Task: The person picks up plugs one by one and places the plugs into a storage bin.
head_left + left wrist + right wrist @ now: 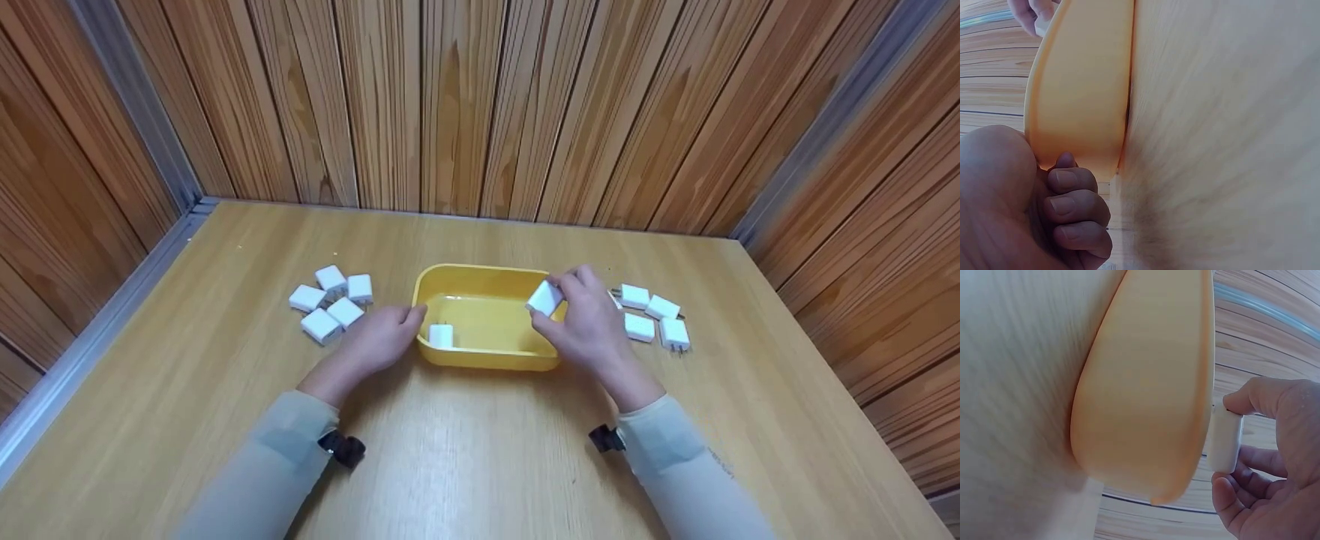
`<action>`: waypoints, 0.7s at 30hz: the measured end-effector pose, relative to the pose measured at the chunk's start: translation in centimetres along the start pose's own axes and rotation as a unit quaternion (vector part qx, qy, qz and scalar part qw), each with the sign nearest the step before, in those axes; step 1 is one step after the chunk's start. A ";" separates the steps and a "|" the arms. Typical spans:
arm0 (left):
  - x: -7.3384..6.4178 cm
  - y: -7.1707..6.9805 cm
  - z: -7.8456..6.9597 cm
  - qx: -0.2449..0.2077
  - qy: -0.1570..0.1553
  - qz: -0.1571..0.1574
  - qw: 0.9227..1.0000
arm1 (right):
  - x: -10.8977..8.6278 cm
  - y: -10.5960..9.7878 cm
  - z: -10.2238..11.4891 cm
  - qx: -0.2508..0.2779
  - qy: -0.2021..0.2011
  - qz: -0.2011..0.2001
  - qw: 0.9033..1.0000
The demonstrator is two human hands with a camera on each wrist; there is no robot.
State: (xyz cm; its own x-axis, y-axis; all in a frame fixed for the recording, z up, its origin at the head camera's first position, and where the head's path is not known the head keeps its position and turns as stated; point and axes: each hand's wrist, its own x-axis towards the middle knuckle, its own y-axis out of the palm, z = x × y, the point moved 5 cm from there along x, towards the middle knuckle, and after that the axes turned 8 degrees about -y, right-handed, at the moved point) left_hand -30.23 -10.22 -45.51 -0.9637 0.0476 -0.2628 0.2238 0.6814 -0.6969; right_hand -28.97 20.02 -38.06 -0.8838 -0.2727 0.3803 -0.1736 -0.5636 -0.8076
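A yellow plastic tub stands on the table, with one white plug charger inside at its near left corner. At the tub's left end, my left hand grips the rim; the left wrist view shows its fingers curled against the outer wall. Over the right end of the tub, my right hand pinches another white charger between thumb and fingers. In the right wrist view this charger is level with the rim, held at its two ends.
Several white chargers lie in a loose cluster left of the tub. More chargers lie to the right, some with metal prongs showing, one partly hidden behind my right hand. Wood-panelled walls enclose the table at the back and sides.
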 end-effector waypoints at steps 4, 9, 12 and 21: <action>0.0 0.0 0.1 -0.005 -0.006 0.002 1.000 | 0.3 0.7 0.6 0.003 0.001 0.014 1.000; 0.0 0.0 0.1 -0.006 0.000 0.001 1.000 | 0.6 1.5 1.6 0.013 -0.004 0.027 1.000; 0.0 0.0 0.1 -0.006 0.001 0.002 1.000 | 0.8 2.0 2.3 0.022 -0.012 0.033 0.999; 0.2 0.1 -0.1 0.015 0.006 -0.009 1.000 | 1.4 3.3 4.0 0.021 -0.033 0.050 0.998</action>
State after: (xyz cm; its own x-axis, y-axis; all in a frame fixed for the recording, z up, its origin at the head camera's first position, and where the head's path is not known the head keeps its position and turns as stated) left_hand -30.47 -10.06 -45.52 -0.9693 0.0450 -0.2417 0.2105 0.6600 -0.7212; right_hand -29.04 14.68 -38.44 -0.8645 -0.3797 0.3293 -0.0663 -0.5633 -0.8236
